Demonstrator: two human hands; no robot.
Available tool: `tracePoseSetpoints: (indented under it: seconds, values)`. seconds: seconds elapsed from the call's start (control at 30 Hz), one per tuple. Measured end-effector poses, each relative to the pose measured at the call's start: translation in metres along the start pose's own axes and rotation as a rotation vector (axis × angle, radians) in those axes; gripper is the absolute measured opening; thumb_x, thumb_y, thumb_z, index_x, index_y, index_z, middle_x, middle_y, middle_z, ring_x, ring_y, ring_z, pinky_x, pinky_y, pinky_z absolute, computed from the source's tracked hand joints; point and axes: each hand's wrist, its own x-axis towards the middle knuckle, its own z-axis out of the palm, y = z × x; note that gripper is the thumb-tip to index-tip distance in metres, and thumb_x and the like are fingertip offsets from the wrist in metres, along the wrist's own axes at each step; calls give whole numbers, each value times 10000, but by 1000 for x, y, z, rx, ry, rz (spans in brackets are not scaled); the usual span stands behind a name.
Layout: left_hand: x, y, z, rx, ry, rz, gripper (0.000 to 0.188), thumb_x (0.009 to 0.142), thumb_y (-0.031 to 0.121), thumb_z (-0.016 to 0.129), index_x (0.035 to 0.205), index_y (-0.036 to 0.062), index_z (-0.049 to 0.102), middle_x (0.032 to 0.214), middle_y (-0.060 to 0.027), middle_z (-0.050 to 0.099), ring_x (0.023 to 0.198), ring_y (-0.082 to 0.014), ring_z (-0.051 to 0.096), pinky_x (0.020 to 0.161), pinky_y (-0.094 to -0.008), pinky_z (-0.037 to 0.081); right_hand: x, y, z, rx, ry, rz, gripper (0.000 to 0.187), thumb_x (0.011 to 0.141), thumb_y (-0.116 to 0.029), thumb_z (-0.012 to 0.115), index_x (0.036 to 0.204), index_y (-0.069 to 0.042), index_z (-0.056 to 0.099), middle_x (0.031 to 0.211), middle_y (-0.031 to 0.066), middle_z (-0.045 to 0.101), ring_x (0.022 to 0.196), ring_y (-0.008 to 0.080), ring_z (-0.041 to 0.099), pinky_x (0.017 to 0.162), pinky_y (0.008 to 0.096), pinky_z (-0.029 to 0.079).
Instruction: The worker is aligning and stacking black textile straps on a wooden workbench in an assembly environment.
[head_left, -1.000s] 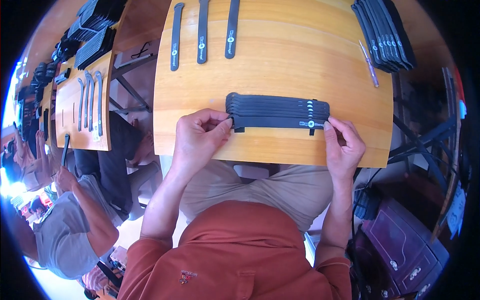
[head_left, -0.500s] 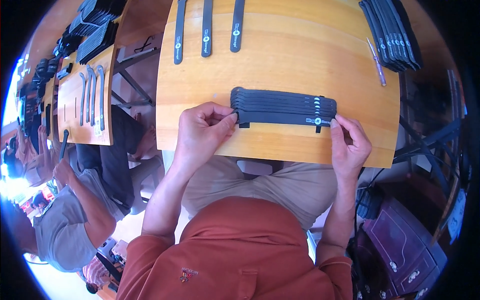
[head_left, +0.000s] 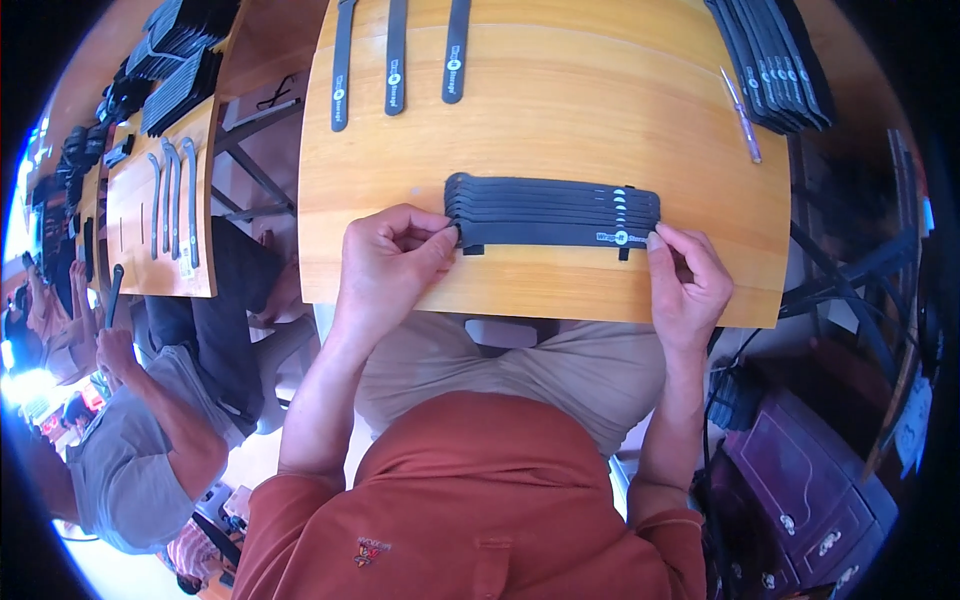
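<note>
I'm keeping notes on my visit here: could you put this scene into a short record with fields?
Left hand: pinches front strap by its left end
Right hand: touches that strap's right end
Behind it: overlapping dark straps
Far left of table: three loose straps
Far right: strap pile, slim tool beside it
Neighbour: grey-shirted person, holding dark strip

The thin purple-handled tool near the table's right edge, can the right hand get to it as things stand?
Probably yes: nothing seems to lie between the right hand and the thin tool, which sits uncovered beside the dark stack. The hand would have to leave the black straps first.
</note>
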Motion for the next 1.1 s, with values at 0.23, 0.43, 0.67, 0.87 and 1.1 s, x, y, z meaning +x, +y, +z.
tracePoseSetpoints:
  seconds: [0.23, 0.43, 0.67, 0.87, 1.1]
  values:
    - [-1, 4, 3, -31, 4, -22, 72, 958, 6, 727, 986, -61, 725, 796, -58, 729, 690, -75, 664, 638, -215, 553, 1, -2, 1, -2, 13, 8, 101, 910, 37, 743, 1010, 32, 744, 868, 86, 705, 699, 101, 642, 598, 231, 501]
    - [-1, 5, 4, -10, 27, -33, 85, 957, 14, 733, 989, -65, 724, 798, -65, 733, 697, -75, 679, 638, -211, 566, 0, -3, 1, -22, 16, 17, 93, 894, 39, 748, 986, 30, 744, 838, 84, 691, 675, 100, 627, 578, 235, 480]
    - [-2, 6, 4, -9, 35, -26, 95, 959, 26, 739, 991, -63, 728, 798, -69, 734, 693, -75, 682, 637, -211, 568, 2, -7, 2, -34, 20, 19, 87, 886, 44, 742, 973, 33, 740, 821, 93, 690, 671, 125, 648, 583, 249, 495]
    - [-2, 8, 4, 20, 39, -16, 96, 959, 29, 742, 986, -62, 730, 792, -66, 732, 688, -74, 681, 634, -212, 568, 1, -7, 2, -47, 20, 14, 95, 881, 50, 742, 975, 34, 740, 833, 101, 696, 673, 134, 658, 585, 254, 502]
    - [-1, 7, 4, 12, 34, -18, 87, 956, 24, 744, 979, -60, 733, 786, -62, 732, 679, -72, 674, 627, -214, 563, 0, -5, 3, -28, 26, 6, 92, 889, 51, 741, 980, 34, 741, 836, 87, 691, 653, 101, 625, 564, 239, 478]
